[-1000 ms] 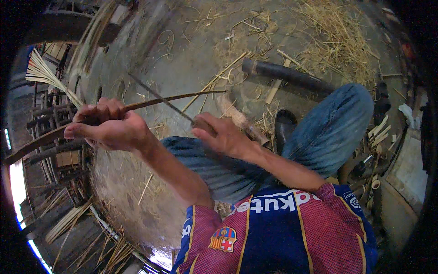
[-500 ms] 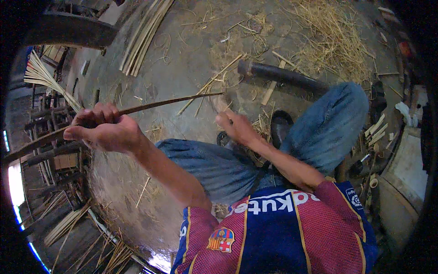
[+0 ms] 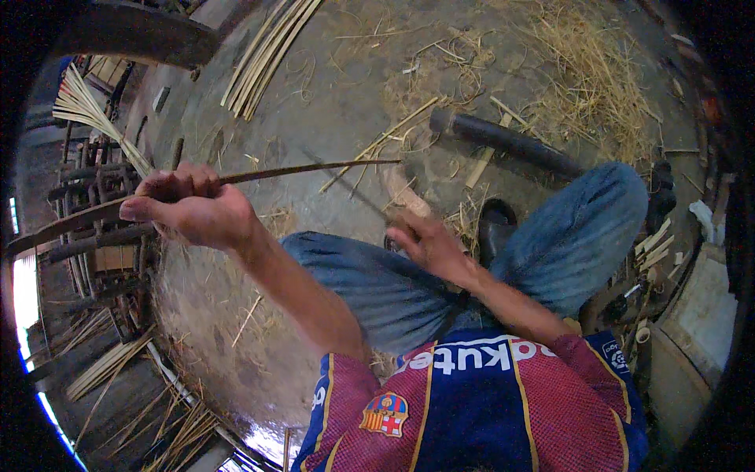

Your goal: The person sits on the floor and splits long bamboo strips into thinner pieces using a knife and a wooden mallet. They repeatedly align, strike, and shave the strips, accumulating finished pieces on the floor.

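Note:
My left hand (image 3: 193, 200) is closed around a long, thin brown bamboo strip (image 3: 295, 169), held off the floor. The strip runs from the left edge to a tapered tip near the middle of the view. My right hand (image 3: 429, 248) is closed in front of my lap on a knife (image 3: 354, 190). The knife's thin blade is smeared by motion and points up and left, just below the strip; its handle is mostly hidden by my fingers. A pale tan piece (image 3: 407, 195) shows just beyond the right hand; I cannot make out what it is.
Pale split strips (image 3: 271, 59) lie on the floor at the far left. A dark cylinder (image 3: 507, 141) lies beyond my bent knee (image 3: 578, 224). Straw-like shavings (image 3: 590, 86) pile up at the far right. Wooden racks (image 3: 98, 204) stand along the left, beside a tied bundle (image 3: 102, 114).
The right hand has moved slightly right and down, and the knife blade now shows below the strip. My left hand still grips the strip; the whole view has shifted a little.

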`<state>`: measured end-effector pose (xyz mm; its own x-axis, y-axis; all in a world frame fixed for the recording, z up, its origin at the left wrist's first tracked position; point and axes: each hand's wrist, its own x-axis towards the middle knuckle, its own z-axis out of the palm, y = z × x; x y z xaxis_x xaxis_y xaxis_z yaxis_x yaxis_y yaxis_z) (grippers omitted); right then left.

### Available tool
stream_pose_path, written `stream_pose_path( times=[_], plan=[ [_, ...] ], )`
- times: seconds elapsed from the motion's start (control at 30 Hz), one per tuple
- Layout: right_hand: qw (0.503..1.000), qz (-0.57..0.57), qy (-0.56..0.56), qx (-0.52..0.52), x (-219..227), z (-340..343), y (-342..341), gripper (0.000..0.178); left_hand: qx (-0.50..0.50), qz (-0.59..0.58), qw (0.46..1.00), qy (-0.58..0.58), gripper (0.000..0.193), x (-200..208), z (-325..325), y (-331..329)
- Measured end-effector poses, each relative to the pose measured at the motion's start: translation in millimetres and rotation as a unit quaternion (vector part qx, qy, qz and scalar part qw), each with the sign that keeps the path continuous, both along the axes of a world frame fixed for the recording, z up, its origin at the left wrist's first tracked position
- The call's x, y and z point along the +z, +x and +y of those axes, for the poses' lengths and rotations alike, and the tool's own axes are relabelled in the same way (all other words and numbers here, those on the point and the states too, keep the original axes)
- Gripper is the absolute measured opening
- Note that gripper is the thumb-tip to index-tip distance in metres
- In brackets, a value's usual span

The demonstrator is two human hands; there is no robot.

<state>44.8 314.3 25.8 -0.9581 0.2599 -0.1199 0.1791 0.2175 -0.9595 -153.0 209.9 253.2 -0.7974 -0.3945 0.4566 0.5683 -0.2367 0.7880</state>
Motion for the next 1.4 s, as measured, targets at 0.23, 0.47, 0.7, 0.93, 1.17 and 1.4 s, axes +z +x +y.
stream_pose_path(
  times=[0.23, 0.47, 0.7, 0.93, 1.17, 1.4],
  plan=[
    [0.998, 0.005, 0.058, -0.001, -44.0, 2.1, 1.7, 0.049, 0.020, 0.006, 0.999, -0.028, 0.059, -6.1, -13.5, -3.6],
    [0.994, -0.109, -0.012, -0.026, -62.1, 17.9, -0.3, 0.032, -0.005, 0.010, 0.999, -0.044, 0.059, -14.1, -26.2, -10.7],
    [0.995, -0.083, 0.044, -0.042, -104.5, 30.4, 3.5, 0.034, -0.014, -0.014, 0.999, -0.029, 0.059, -6.4, -19.5, -8.3],
    [0.991, -0.130, -0.004, 0.009, -63.5, 25.0, 16.8, 0.042, 0.031, 0.081, 0.994, -0.067, 0.058, 48.0, -59.4, 13.3],
    [0.991, -0.135, -0.012, -0.012, -67.7, 10.5, 21.3, 0.042, 0.054, 0.027, 0.995, -0.073, 0.056, 30.2, -46.0, 6.4],
    [0.995, -0.082, 0.039, 0.040, -57.6, 10.9, 15.1, 0.038, 0.092, -0.015, 0.995, -0.041, 0.056, -4.4, -42.0, -11.6]
  ],
)
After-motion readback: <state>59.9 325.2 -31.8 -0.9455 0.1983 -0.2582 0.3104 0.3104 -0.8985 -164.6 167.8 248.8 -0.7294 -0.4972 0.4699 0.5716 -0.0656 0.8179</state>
